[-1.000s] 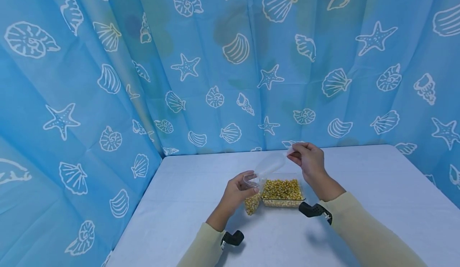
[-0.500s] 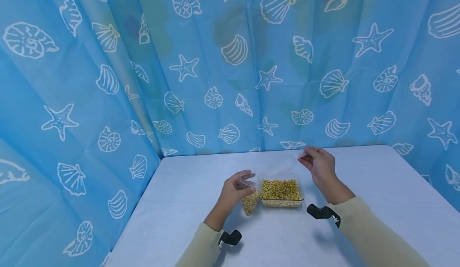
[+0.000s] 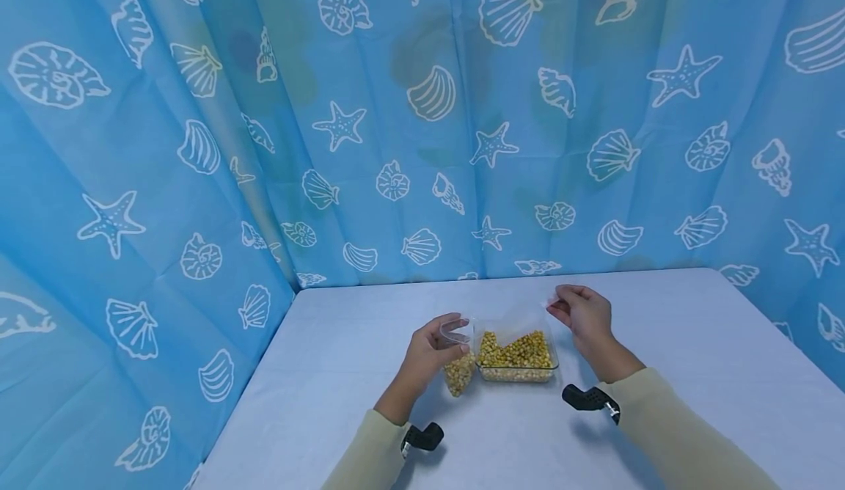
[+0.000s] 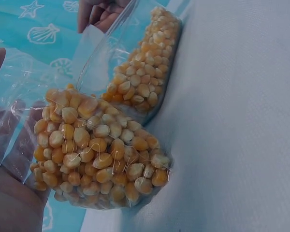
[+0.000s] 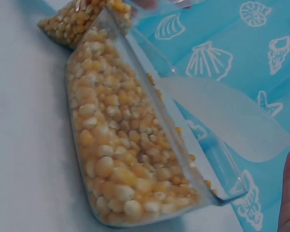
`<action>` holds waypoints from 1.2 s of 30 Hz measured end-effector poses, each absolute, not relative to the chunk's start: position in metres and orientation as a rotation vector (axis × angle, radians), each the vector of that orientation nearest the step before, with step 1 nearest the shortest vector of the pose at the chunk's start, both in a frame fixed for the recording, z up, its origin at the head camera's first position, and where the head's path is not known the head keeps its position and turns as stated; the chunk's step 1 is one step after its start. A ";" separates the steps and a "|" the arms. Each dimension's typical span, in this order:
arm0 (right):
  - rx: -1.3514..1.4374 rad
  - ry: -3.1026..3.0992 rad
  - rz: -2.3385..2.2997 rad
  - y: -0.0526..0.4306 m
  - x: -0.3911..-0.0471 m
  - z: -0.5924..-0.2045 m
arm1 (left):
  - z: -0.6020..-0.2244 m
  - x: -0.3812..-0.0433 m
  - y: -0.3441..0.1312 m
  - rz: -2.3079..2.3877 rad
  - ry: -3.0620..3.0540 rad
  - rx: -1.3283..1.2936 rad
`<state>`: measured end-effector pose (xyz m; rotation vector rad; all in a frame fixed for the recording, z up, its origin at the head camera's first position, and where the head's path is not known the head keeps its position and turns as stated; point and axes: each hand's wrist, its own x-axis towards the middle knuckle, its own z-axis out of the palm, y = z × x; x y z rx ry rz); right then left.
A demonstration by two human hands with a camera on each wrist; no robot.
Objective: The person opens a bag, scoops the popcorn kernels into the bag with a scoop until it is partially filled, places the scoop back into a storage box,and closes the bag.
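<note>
My left hand [image 3: 424, 358] holds a clear plastic bag [image 4: 99, 150] by its mouth, thumb and fingers spread around the opening. Yellow corn kernels fill the bag's lower part, which hangs low over the table. Just right of it stands a clear rectangular container [image 3: 518, 367], with many more corn kernels [image 3: 528, 348] inside. My right hand [image 3: 584, 320] pinches the handle end of a translucent white plastic scoop [image 5: 232, 121] at the container's back right. The scoop's broad end slants down over the container, overlapping the kernels in the head view.
A white cloth covers the table [image 3: 343, 373]. Behind and to the left hangs a blue curtain [image 3: 396, 130] with white shell prints. Black wrist cameras [image 3: 422, 437] sit on both sleeves.
The scoop has left the bag's mouth and moved right, then down over the container with my right hand. My left hand and the bag have stayed nearly still.
</note>
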<state>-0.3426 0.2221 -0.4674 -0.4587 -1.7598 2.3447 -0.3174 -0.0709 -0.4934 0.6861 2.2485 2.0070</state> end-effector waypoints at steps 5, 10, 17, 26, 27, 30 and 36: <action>-0.420 -1.889 2.166 0.221 -0.360 -0.492 | -0.492 -0.316 -0.071 2.002 2.248 0.664; -0.320 -1.919 2.066 0.224 -0.384 -0.524 | -0.491 -0.315 -0.071 1.995 2.256 0.647; -0.320 -1.958 2.155 0.216 -0.370 -0.510 | -0.491 -0.315 -0.071 1.995 2.255 0.637; -0.249 -2.105 2.208 0.208 -0.343 -0.480 | -0.490 -0.315 -0.070 1.983 2.270 0.661; -0.240 -2.123 2.203 0.209 -0.343 -0.480 | -0.491 -0.315 -0.070 1.983 2.270 0.661; -0.226 -2.186 2.188 0.212 -0.344 -0.480 | -0.491 -0.316 -0.070 1.983 2.271 0.654; -0.228 -2.368 2.147 0.216 -0.347 -0.478 | -0.492 -0.316 -0.069 1.988 2.265 0.652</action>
